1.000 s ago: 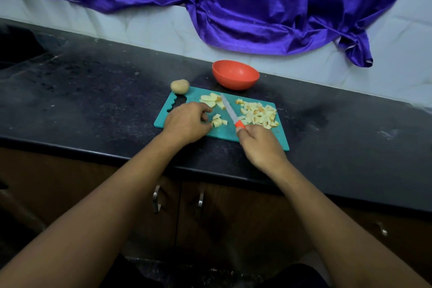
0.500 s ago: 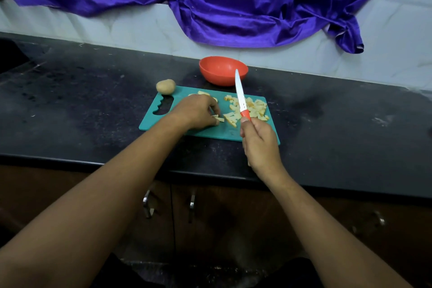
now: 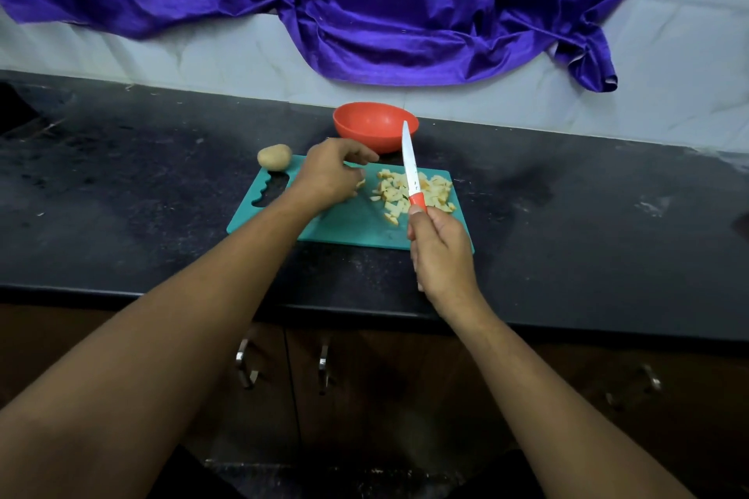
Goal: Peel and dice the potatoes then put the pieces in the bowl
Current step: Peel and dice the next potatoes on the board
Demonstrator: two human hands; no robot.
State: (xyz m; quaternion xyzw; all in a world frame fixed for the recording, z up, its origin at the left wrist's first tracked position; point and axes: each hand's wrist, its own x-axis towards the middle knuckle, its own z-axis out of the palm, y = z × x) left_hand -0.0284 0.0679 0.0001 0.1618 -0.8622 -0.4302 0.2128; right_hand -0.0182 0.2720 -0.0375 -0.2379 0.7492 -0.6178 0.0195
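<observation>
Over the board (image 3: 352, 221), left hand (image 3: 328, 174) has lifted toward bowl (image 3: 375, 126).

In front of me: one teal cutting board (image 3: 344, 223), one orange bowl (image 3: 375, 126), one whole unpeeled potato (image 3: 274, 156), one orange-handled knife (image 3: 411, 170), and one heap of diced potato pieces (image 3: 413, 190), too many to count. Two cabinet handles (image 3: 243, 365) below. One purple cloth (image 3: 364, 0).

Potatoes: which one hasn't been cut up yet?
The whole potato on the counter at the board's far left corner, still in its skin. The rest is a pile of diced pieces on the board.
</observation>
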